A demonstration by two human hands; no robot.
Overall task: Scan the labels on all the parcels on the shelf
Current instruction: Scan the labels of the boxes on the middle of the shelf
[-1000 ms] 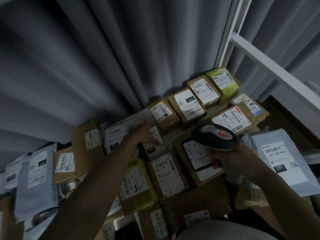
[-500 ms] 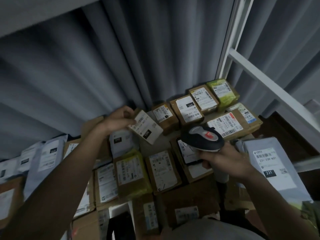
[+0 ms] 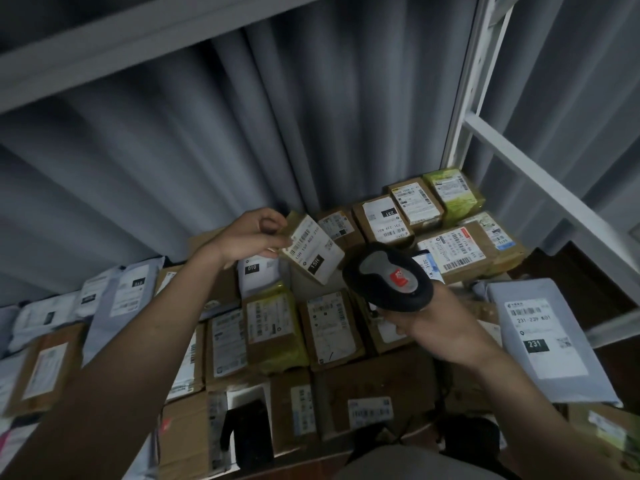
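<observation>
Lifted clear of the shelf (image 3: 304,282) since a second ago: small brown parcel (image 3: 313,247), label tilted toward the scanner (image 3: 389,282). Other parcels lie packed across the shelf. Left hand (image 3: 247,239) pinches the parcel's edge; right hand (image 3: 436,327) grips the scanner handle, just beside the parcel.

Open air above packed parcels (image 3: 325,327); curtain (image 3: 242,150) blocks behind, upper shelf (image 3: 138,39) overhead, frame post (image 3: 471,81) right.

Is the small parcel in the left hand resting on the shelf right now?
No, the left hand holds the small parcel lifted above the other parcels, beside the scanner.
</observation>
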